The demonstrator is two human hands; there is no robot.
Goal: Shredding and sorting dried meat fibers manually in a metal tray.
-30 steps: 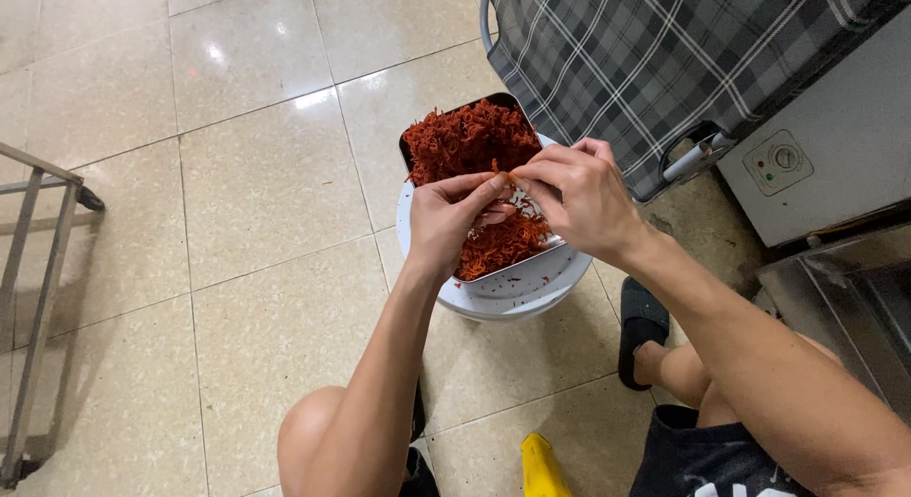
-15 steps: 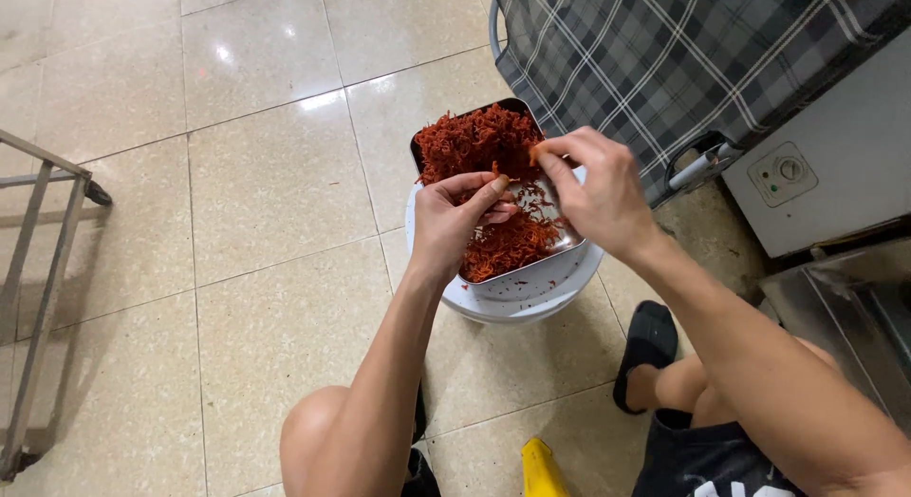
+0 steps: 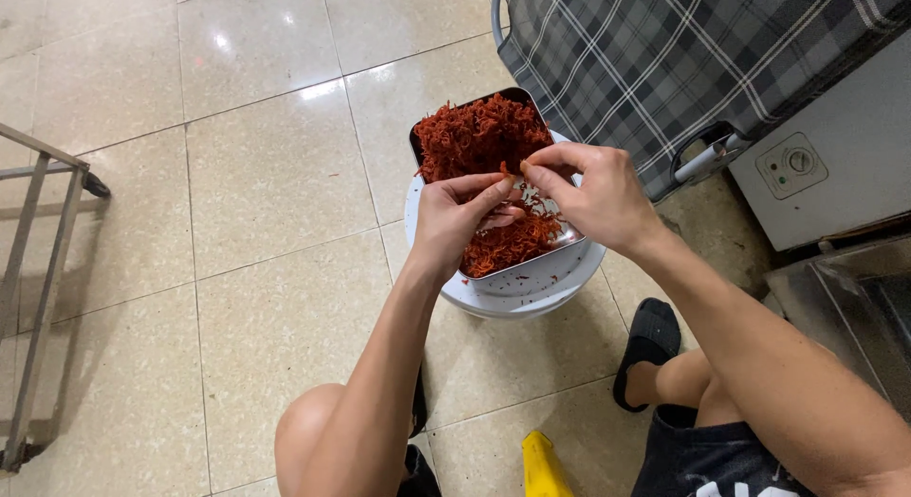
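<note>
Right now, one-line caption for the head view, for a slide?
Both hands, left and right, pick at red shredded food in a metal tray on a white bucket.

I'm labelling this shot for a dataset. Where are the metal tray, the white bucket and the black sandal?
metal tray (image 3: pixel 531 269), head view, its near rim.
white bucket (image 3: pixel 512 298), head view, its front rim.
black sandal (image 3: pixel 647 340), head view, its top strap.

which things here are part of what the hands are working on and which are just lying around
In use:
left hand
right hand
red shredded food
rectangular metal tray
round white basin

Lying about:
checked grey fabric cover
black slipper
yellow plastic object
metal frame
white appliance with dial
</note>
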